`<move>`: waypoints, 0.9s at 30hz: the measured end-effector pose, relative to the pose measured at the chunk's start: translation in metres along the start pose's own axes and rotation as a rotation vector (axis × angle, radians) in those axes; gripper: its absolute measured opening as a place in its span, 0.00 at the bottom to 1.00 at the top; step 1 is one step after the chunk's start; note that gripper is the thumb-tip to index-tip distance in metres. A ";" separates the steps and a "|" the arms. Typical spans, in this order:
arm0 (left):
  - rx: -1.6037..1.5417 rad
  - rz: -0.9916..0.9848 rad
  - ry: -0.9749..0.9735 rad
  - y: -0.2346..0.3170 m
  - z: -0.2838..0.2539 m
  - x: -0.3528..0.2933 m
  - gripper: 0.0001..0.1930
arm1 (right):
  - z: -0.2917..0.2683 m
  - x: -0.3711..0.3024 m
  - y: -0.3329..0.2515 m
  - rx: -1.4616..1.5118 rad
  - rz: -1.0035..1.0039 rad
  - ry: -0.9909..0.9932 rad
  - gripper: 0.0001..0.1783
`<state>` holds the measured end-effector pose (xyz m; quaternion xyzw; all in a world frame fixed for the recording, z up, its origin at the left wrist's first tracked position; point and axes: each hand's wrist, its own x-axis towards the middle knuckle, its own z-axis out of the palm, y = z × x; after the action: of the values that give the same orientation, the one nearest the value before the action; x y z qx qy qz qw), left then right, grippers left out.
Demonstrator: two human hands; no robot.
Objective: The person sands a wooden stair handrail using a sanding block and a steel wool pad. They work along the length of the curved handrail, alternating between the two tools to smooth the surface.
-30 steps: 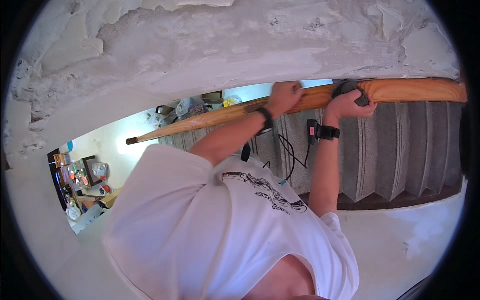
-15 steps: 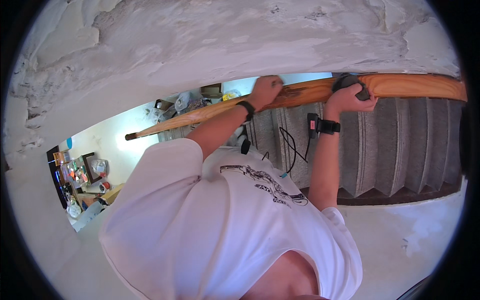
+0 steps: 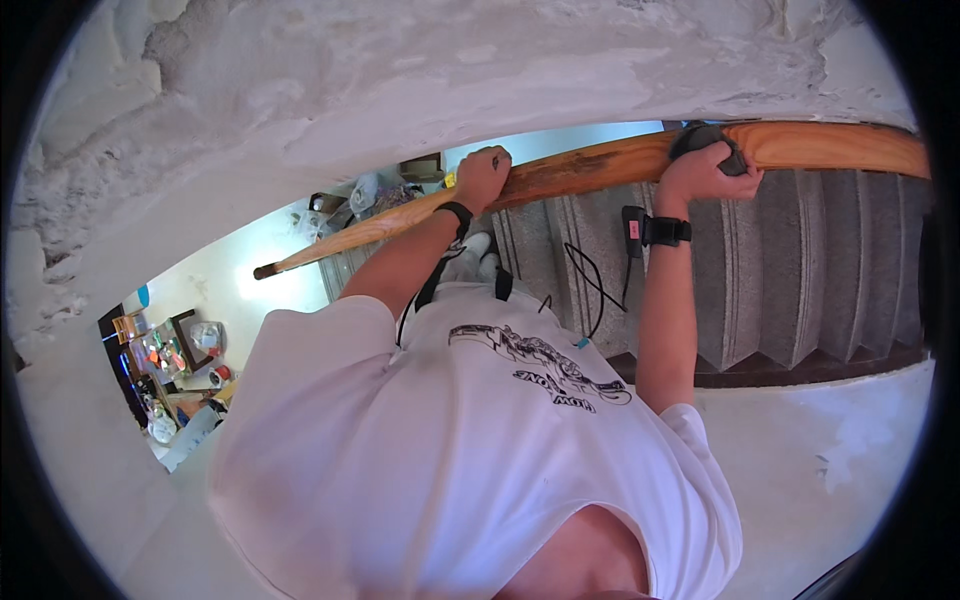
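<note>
A long wooden handrail (image 3: 820,147) with dark stained patches crosses the upper part of the view. My right hand (image 3: 705,175) presses a dark grey rounded thing (image 3: 735,162) against the rail, its fingers curled round it; whether it is a pad or a bunched cloth I cannot tell. Farther left, my left hand (image 3: 483,178) is closed in a fist against the rail's upper side. Anything inside that fist is hidden. Black bands circle both wrists, and the right one carries a small black box (image 3: 632,232) with a cable (image 3: 600,300).
Grey stone steps (image 3: 740,270) drop away beneath the rail. A rough plastered wall edge (image 3: 450,70) runs close above it. Bags and boxes (image 3: 365,195) lie on the floor below. At the far left are a shelf with items (image 3: 165,350) and a dark frame (image 3: 185,335).
My left hand has slid left along the rail, away from the dark patch. My right hand stays on the grey thing at about the same spot. The whole view has shifted slightly.
</note>
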<state>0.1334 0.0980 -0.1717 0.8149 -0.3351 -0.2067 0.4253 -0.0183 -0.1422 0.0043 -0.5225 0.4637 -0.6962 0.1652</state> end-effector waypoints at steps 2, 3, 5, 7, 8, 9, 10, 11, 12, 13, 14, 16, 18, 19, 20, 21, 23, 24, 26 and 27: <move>-0.046 0.158 0.209 0.015 0.034 0.007 0.12 | 0.003 -0.002 0.006 -0.011 -0.039 0.011 0.17; -0.112 0.229 0.201 0.052 0.040 0.015 0.12 | 0.002 0.000 0.012 -0.028 -0.068 0.021 0.17; -0.205 0.264 0.131 0.117 0.045 0.032 0.13 | 0.001 0.001 0.014 -0.033 -0.070 0.004 0.18; -0.214 0.230 0.137 0.106 0.041 0.030 0.13 | -0.001 -0.001 0.012 -0.023 -0.053 -0.019 0.18; -0.221 0.216 0.138 0.098 0.038 0.028 0.13 | -0.002 0.000 0.008 -0.009 -0.038 -0.031 0.18; -0.178 0.182 0.106 0.072 0.032 0.021 0.14 | -0.002 0.000 0.005 0.007 -0.024 -0.038 0.18; -0.094 0.188 0.096 0.037 0.026 0.016 0.13 | 0.000 0.001 0.003 -0.001 -0.028 -0.027 0.18; -0.089 0.120 0.032 0.023 0.011 0.010 0.13 | -0.001 0.000 0.005 -0.015 -0.030 -0.020 0.18; -0.085 0.053 -0.033 0.016 0.005 0.006 0.12 | -0.002 -0.001 0.007 -0.029 -0.032 -0.012 0.18; -0.080 0.155 0.108 0.027 0.023 0.011 0.12 | -0.002 0.000 0.009 -0.022 -0.037 -0.001 0.18; -0.118 0.230 0.159 0.051 0.032 0.016 0.12 | 0.000 0.001 0.012 -0.008 -0.037 0.007 0.18; -0.195 0.308 0.158 0.112 0.048 0.037 0.11 | 0.002 -0.002 0.011 -0.008 -0.042 0.000 0.18; -0.211 0.330 0.155 0.130 0.050 0.046 0.11 | 0.000 -0.001 0.008 -0.031 -0.057 -0.013 0.18; -0.205 0.316 0.156 0.122 0.048 0.045 0.12 | -0.001 -0.001 0.007 -0.040 -0.057 -0.019 0.18; -0.198 0.302 0.155 0.111 0.047 0.041 0.12 | -0.003 0.000 0.007 -0.051 -0.056 -0.025 0.18; -0.163 0.255 0.111 0.087 0.042 0.036 0.13 | -0.004 0.000 0.008 -0.061 -0.053 -0.025 0.18; -0.102 0.150 0.038 0.041 0.024 0.023 0.12 | -0.008 -0.001 0.007 -0.076 -0.036 -0.036 0.18; -0.059 0.109 -0.009 0.030 0.017 0.022 0.12 | -0.006 0.000 0.005 -0.075 -0.034 -0.040 0.19; -0.131 0.232 0.134 0.056 0.041 0.027 0.13 | -0.004 0.000 0.008 -0.058 -0.051 -0.013 0.19; -0.141 0.295 0.164 0.091 0.050 0.039 0.14 | -0.003 0.000 0.010 -0.051 -0.059 0.005 0.19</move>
<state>0.0952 0.0049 -0.1257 0.7394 -0.3997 -0.0979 0.5329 -0.0234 -0.1464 -0.0041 -0.5381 0.4659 -0.6903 0.1300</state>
